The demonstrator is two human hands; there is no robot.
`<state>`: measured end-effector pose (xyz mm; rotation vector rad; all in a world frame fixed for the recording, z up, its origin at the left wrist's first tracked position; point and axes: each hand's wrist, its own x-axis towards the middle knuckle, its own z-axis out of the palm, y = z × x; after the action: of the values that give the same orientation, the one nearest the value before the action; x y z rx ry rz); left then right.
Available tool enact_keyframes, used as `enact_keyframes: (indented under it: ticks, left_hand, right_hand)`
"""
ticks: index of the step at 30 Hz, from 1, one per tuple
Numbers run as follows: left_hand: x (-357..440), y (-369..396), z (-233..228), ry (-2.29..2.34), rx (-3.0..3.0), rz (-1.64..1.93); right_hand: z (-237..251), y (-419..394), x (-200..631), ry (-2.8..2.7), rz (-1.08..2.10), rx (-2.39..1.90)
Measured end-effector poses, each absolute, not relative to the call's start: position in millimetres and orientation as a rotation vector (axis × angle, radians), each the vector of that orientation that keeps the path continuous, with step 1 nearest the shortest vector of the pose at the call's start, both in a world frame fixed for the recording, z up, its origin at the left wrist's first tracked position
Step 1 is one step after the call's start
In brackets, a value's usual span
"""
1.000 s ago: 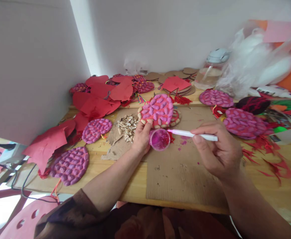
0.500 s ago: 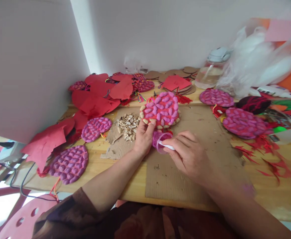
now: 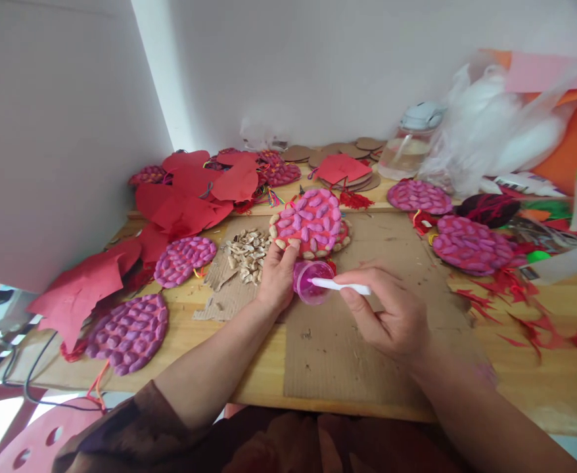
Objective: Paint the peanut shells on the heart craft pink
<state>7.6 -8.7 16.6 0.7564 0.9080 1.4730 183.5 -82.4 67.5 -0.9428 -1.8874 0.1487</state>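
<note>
My left hand (image 3: pixel 277 272) grips the lower edge of a red plaque covered with peanut shells (image 3: pixel 308 225). Most of its shells are painted pinkish purple, while those along the left and lower rim keep their natural tan. Against the fingers of that same hand, a small clear cup of purple paint (image 3: pixel 313 284) tilts with its mouth towards me; its far side is hidden. Between thumb and fingers, my right hand (image 3: pixel 384 305) pinches a white paintbrush (image 3: pixel 344 286), whose tip is inside the cup.
Broken peanut shells (image 3: pixel 249 256) lie left of the plaque. Cardboard (image 3: pixel 338 355) covers the table's middle. Finished-looking purple plaques (image 3: pixel 131 334) and red paper pieces (image 3: pixel 84 282) spread leftwards. At the back right stand a liquid-filled jar (image 3: pixel 404 151) and a plastic bag (image 3: pixel 485 131).
My right hand has drawn back slightly, showing more of the brush, and its grip has shifted along the handle. The cup's mouth faces me more. The whole view has turned a little.
</note>
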Motion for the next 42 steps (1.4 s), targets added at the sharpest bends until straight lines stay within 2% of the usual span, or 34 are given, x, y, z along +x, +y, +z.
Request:
enact_keyframes:
  ticks: [8,14,23,42]
  left_hand:
    - [7,-7,19,0.891,0.699,1.451]
    - [7,-6,21,0.9,0.656,1.431]
    - [8,-7,21,0.87,0.697,1.437]
    - [11,-8,16,0.849,0.732,1.396]
  right_hand:
    - [63,-71,205,-1.489,0.366,-1.121]
    - [54,-52,220,-1.387,0.278,-1.108]
    - [60,-62,204,-1.777,-0.147,-1.119]
    - [58,-60,205,-1.843,-0.232,-1.119]
